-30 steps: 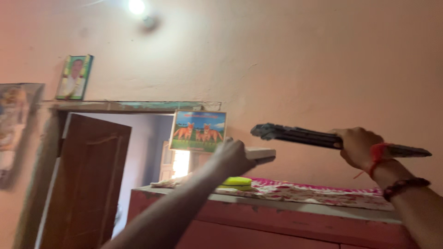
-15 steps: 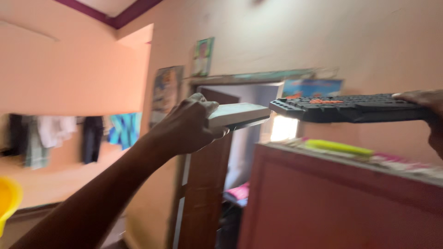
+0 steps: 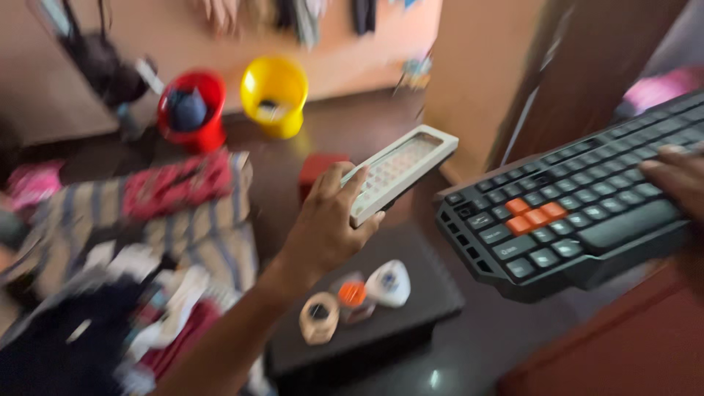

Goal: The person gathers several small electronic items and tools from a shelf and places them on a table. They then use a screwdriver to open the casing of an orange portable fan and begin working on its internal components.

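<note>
- Clenched around one end of a pale slim keypad device (image 3: 402,173), the grip of the left hand (image 3: 328,224) is being kept tight, with the thumb lying along its upper edge and the fingers wrapped beneath.
- At the right edge of the view, a black keyboard (image 3: 579,216) with a cluster of orange keys is being grasped by the right hand (image 3: 676,178), whose fingers are being laid across the keys.
- The keypad device is being held up just left of the black keyboard, apart from it, tilted with its far end raised.
- Below the keypad device, a low dark stand (image 3: 367,323) is being seen on the dark floor (image 3: 345,132).
- On that stand, beneath the left hand, a roll of tape (image 3: 320,317), a small item with an orange cap (image 3: 353,295) and a white rounded object (image 3: 389,283) are being shown side by side, close together.
- Well left of the keypad device, a heap of striped and red cloth (image 3: 176,213) is being seen lying on the floor.
- Beyond the keypad device, near the far wall, a red bucket (image 3: 191,111) and a yellow bucket (image 3: 274,94) are being shown standing next to each other.
- Much of the scene is being blurred, so finer detail cannot be told.
</note>
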